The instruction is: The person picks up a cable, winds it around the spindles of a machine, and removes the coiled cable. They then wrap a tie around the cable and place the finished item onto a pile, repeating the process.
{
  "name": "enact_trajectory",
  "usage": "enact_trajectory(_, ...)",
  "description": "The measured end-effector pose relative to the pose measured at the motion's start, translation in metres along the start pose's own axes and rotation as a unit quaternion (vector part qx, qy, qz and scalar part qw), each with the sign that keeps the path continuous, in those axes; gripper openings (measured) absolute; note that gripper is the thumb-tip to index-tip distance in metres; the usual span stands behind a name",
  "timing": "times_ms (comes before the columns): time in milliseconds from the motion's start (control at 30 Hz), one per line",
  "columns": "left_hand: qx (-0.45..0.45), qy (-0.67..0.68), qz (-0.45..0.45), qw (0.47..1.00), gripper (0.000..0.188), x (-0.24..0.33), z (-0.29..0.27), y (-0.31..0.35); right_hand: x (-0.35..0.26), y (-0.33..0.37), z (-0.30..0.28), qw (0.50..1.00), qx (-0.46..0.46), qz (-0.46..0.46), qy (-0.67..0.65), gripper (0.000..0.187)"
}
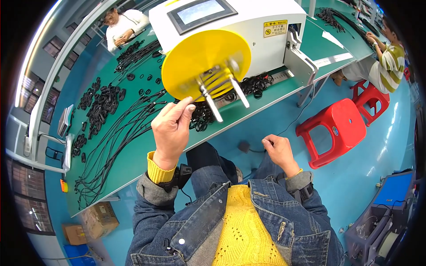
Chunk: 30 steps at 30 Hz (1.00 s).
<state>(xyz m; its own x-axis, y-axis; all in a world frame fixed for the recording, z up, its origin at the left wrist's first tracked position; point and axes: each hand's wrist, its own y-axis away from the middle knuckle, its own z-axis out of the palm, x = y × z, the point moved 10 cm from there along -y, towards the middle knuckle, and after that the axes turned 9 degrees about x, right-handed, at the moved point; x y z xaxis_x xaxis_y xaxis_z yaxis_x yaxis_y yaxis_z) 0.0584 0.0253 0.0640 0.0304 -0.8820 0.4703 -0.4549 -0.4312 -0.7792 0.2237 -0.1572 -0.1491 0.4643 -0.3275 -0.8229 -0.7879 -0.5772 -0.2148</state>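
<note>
My left hand [171,131] is raised at the front edge of the green table, thumb and forefinger pinched on a black cable [198,95]. That cable is looped around two metal pegs [239,92] on the front of a round yellow disc [191,57]. Parts of the disc's middle and the loops are blurred by motion. The disc is mounted on a white machine [266,53] with a screen [202,12] on top. Lower and to the right, my right hand [282,153] hangs over my thigh with its fingers curled in; nothing shows in it.
Long black cables [120,137] and piles of small black parts [104,102] lie on the green table [146,99]. Coiled cables [257,86] sit beneath the disc. Red stools [337,128] stand at right. Two other people [126,26] work farther off. Cardboard boxes [100,219] stand lower left.
</note>
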Motion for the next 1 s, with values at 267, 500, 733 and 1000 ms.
enact_trajectory(267,0.008,0.012,-0.028,1.0,0.019,-0.005,0.011,0.009,0.011,-0.004,0.005,1.0,-0.011,0.015,-0.003,0.018)
enact_trajectory(500,-0.064,-0.153,0.141,0.976,0.013,0.038,0.04,0.002,-0.002,-0.006,0.001,1.0,-0.017,-0.011,-0.012,0.017)
enact_trajectory(733,-0.074,-0.263,0.225,0.935,0.013,0.071,0.049,-0.008,-0.012,-0.014,-0.009,0.999,0.0,-0.028,-0.042,0.015)
enact_trajectory(1000,-0.12,-0.284,0.193,0.931,0.025,0.071,0.052,-0.019,-0.103,-0.066,-0.029,0.975,0.068,-0.136,-0.161,0.022)
